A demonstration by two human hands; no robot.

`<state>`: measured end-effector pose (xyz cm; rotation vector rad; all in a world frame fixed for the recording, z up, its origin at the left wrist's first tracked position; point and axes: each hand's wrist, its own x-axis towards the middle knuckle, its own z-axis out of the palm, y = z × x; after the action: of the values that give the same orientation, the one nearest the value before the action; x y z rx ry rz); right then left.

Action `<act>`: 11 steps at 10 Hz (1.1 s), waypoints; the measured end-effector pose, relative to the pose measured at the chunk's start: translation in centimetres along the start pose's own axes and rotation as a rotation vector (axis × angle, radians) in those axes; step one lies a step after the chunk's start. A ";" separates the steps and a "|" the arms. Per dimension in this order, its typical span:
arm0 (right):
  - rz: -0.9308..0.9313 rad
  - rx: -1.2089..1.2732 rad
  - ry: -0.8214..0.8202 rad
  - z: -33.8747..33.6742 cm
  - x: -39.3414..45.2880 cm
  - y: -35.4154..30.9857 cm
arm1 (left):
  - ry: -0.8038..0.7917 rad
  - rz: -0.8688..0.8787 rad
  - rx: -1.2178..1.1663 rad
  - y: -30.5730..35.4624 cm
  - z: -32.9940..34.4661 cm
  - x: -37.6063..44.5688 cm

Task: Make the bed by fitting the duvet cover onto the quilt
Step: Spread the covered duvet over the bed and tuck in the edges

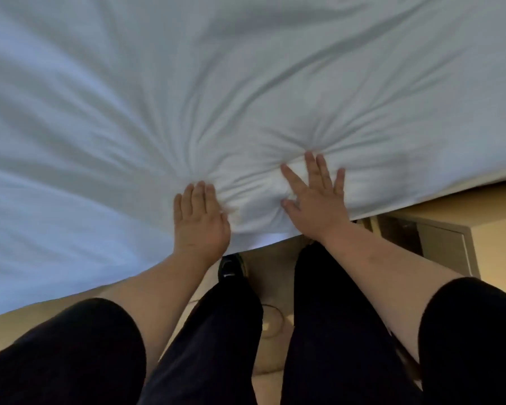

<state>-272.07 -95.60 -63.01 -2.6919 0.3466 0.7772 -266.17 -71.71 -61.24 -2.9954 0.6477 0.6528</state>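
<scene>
Head view: a wide white cotton duvet cover (246,83) spreads over the bed and fills the upper part of the picture, its near edge running just in front of the person's legs. Deep creases fan out across the cloth from a bunched patch at that near edge. The 2 hands lie on either side of this bunch. The left hand (199,220) rests flat on the cover just left of the bunch, fingers straight and close together, pressing down and holding nothing. The right hand (313,197) lies just right of the bunch, fingers spread and straight, palm pressing on the cloth, thumb at the folds; it grips nothing that can be seen. Whether the quilt is inside the cover cannot be told. Below the cover's near edge stand the person's black trousers (216,331), with a black shoe (230,268) just under the edge on the beige floor (272,287). Right of the cover's edge is a pale wooden cabinet (438,241).
</scene>
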 end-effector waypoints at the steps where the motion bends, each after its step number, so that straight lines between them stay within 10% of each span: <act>1: -0.003 -0.138 0.074 1.8 0.1 -0.3 | 0.118 0.268 -0.147 3.3 3.9 -2.9; 2: -0.066 -0.068 0.271 3.1 0.1 0.0 | -0.035 0.441 -0.316 5.0 8.3 -5.8; 3: -0.178 0.247 0.690 5.9 -1.6 1.7 | -0.458 -0.246 -0.827 6.1 13.5 -6.3; 4: 0.246 0.798 0.801 9.9 -4.3 3.0 | -0.362 -1.124 -1.802 7.2 18.0 -4.8; 5: 0.904 1.494 0.441 16.4 -4.3 5.0 | -0.201 -1.223 -2.315 9.1 22.1 -2.7; 6: 1.019 1.745 0.177 20.4 -2.1 7.4 | -0.151 -1.222 -2.475 10.5 24.4 -1.6; 8: 0.843 2.150 0.188 21.7 4.2 10.1 | -0.024 -1.035 -2.560 10.4 26.8 -0.2; 11: 0.944 1.617 0.159 27.0 -1.6 13.3 | -0.161 -1.228 -2.158 9.1 29.2 -4.7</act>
<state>-290.31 -97.80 -86.86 -0.9501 1.4961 0.1745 -285.24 -75.45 -85.31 0.8869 1.2416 -0.6600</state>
